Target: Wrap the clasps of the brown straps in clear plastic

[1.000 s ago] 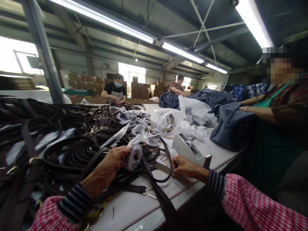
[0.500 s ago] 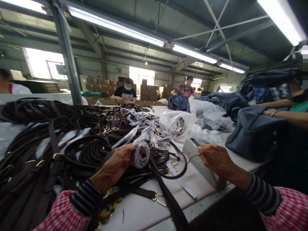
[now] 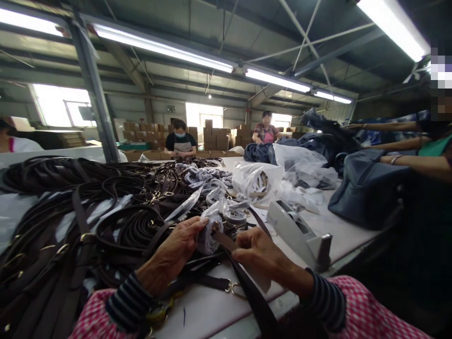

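Note:
My left hand point(image 3: 180, 249) is closed on a coiled strap wrapped in clear plastic point(image 3: 209, 238), holding it above the table. Pinched in my right hand point(image 3: 261, 254) is a strip of tape point(image 3: 226, 241), brownish to the eye, which reaches to the open end of the wrapped coil. Just behind the right hand stands a grey tape dispenser point(image 3: 294, 230). A long dark strap point(image 3: 252, 296) runs below both hands toward the table's front edge. Beside it lies a strap end with a gold metal clip point(image 3: 237, 290).
Dark straps with gold fittings point(image 3: 52, 254) heap the left side. Plastic-wrapped coils point(image 3: 206, 176) and a clear bag point(image 3: 256, 179) lie farther back. A co-worker's arm point(image 3: 413, 162) reaches over a dark blue bag point(image 3: 367, 188) at right. Two people sit or stand beyond the table.
My right hand has moved left from the tape dispenser to the wrapped coil, bringing the strip along. My left hand keeps its hold nearly in place. The co-worker at right has lifted dark fabric.

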Available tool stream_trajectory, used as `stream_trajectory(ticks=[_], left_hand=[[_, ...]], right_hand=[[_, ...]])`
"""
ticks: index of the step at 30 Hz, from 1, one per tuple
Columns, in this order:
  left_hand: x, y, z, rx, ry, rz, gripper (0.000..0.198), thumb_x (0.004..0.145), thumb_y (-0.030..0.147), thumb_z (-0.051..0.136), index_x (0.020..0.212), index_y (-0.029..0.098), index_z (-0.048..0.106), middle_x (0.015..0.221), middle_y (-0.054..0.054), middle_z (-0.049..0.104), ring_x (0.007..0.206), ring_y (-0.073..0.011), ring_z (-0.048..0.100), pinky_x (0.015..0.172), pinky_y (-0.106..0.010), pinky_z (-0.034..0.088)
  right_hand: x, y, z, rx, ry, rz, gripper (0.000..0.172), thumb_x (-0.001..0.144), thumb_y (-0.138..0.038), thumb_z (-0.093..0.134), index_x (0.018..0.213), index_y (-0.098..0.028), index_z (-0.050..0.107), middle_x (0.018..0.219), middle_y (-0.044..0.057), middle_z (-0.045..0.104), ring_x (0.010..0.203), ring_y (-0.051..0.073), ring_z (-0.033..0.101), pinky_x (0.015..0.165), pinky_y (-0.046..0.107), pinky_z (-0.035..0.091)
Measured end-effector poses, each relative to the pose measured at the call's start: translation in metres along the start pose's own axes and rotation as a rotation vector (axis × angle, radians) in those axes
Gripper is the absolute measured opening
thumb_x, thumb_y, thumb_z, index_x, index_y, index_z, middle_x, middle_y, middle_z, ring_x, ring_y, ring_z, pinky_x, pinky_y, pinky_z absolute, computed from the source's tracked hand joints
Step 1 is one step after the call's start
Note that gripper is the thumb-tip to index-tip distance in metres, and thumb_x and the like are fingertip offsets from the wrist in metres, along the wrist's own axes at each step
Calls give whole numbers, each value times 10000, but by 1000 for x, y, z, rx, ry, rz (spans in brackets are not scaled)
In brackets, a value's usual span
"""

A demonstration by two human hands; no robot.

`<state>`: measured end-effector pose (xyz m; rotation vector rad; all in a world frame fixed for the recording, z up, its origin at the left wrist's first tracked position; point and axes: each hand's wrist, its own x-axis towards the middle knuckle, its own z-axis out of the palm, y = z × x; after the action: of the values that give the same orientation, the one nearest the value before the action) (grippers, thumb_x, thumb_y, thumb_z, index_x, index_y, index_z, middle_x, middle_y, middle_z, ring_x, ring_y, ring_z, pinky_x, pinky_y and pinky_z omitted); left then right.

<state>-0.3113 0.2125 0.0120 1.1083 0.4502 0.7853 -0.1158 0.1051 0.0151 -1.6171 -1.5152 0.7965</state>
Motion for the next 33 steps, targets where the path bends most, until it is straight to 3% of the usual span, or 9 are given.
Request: stream_trajectory(ticks=[4, 9, 12, 17, 21, 23, 25, 28, 33], left_hand=[[1, -1, -4, 99, 5, 7, 338, 796, 429, 865, 877, 145, 702, 827, -12, 672, 736, -122, 587, 667, -208, 523], [4, -4, -8, 232, 44, 24, 375, 804, 474, 836, 790, 164, 626, 725, 28, 565, 634, -92, 473, 580, -193, 419], [4, -6, -7, 270, 13, 26, 370, 833, 463, 809, 755, 176, 588, 700, 41, 523, 611, -88, 434, 559, -194, 372], [-1, -7, -4, 273, -52, 24, 326, 871, 458, 771, 821, 163, 642, 755, 14, 579, 643, -100, 482, 609, -210, 391], [-3, -3, -7, 343, 14, 49, 310, 865, 427, 765, 774, 154, 650, 716, 12, 571, 625, -104, 474, 605, -220, 372], [-4, -1, -8, 378, 36, 51, 313, 861, 427, 756, 754, 152, 652, 703, 13, 568, 614, -103, 458, 595, -223, 355], [-7, 1, -4, 412, 40, 25, 326, 842, 441, 753, 743, 146, 658, 689, 9, 573, 598, -104, 448, 584, -232, 343], [-15, 2, 9, 456, 21, -20, 366, 780, 475, 771, 696, 139, 653, 638, 5, 568, 573, -113, 442, 570, -248, 329], [-26, -10, 21, 472, -2, -91, 396, 721, 520, 774, 674, 154, 631, 596, 18, 539, 553, -119, 422, 566, -266, 292]], right_hand=[[15, -2, 2, 57, -37, 20, 127, 623, -226, 643, 569, -167, 545, 556, -41, 460, 553, 92, 387, 518, 252, 230], [28, -5, 8, 348, -135, 150, 197, 568, -293, 701, 583, -181, 539, 516, -55, 470, 477, 82, 363, 480, 254, 213], [32, -5, 14, 431, -144, 113, 242, 584, -310, 732, 595, -178, 530, 535, -60, 479, 486, 70, 357, 486, 241, 210], [34, -3, 22, 473, -115, -7, 279, 653, -364, 799, 689, -146, 628, 645, -21, 580, 562, 93, 463, 522, 225, 317], [22, 12, 24, 463, -1, -63, 316, 873, -472, 679, 910, -159, 670, 663, -25, 582, 529, 100, 476, 486, 217, 350], [11, 24, 24, 318, 94, -228, 267, 942, -362, 604, 1140, -190, 656, 791, 3, 651, 616, 129, 560, 526, 222, 422], [-2, 35, 23, 58, 196, -499, 339, 938, -209, 598, 1276, -227, 612, 1006, 54, 696, 833, 176, 646, 672, 263, 522], [-19, 42, 24, -305, 291, -851, 319, 947, -74, 552, 1215, -223, 639, 1107, 92, 679, 990, 211, 643, 856, 334, 552], [-37, 40, 33, -538, 241, -1054, 338, 963, -20, 488, 1239, -147, 636, 1111, 141, 700, 946, 221, 672, 854, 346, 579]])
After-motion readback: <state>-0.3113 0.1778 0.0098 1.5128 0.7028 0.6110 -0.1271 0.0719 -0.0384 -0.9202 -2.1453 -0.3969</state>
